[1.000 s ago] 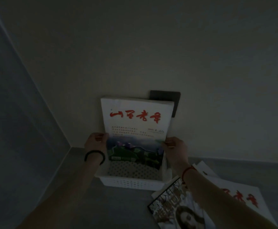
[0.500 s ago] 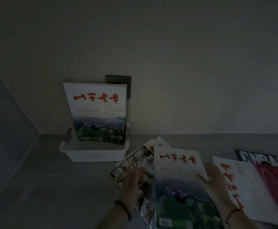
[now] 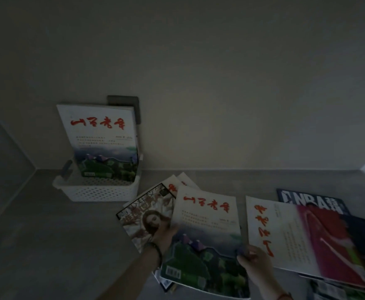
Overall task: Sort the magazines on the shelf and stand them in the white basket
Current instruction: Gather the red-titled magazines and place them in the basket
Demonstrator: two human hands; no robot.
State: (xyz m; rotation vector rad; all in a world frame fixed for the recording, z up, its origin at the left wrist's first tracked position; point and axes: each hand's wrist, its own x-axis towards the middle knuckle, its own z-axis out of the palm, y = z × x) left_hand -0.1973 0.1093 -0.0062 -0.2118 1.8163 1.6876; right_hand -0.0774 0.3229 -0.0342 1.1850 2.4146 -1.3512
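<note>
**Both hands on one mag, one already in the basket**

Light's v. dim. My left hand holds the left edge of the held mag, approx. halfway down, w/ a black band on that wrist. My right hand pinches the same mag at its right edge, lower down, thumb on the cover. A red string is on that wrist, at the bottom edge of view. So both hands are closed on that one mag, neither spread wide. The cover has a white top w/ red brush characters and a green-and-blue landscape below. It sits near-centre over the shelf, above other mags. I can't tell if it's lifted clear or touching them.

The white basket is far left on the shelf, against the wall, w/ perforated sides. The standing mag is in it, upright w/ a slight lean back, same cover as the one I'm holding. Behind its top right corner is a dark plate on the wall.

Left of the held mag and partly under it lies the face-cover mag, flat and angled. The fanned mags, white w/ red characters, stick out from beneath on the far side. Just right of the held mag is the sideways mag, flat, red characters running down its left part. A red cover overlaps its right part; separate mag or same one, can't tell. Beyond those is the NBA mag, dark and mostly covered.
</note>
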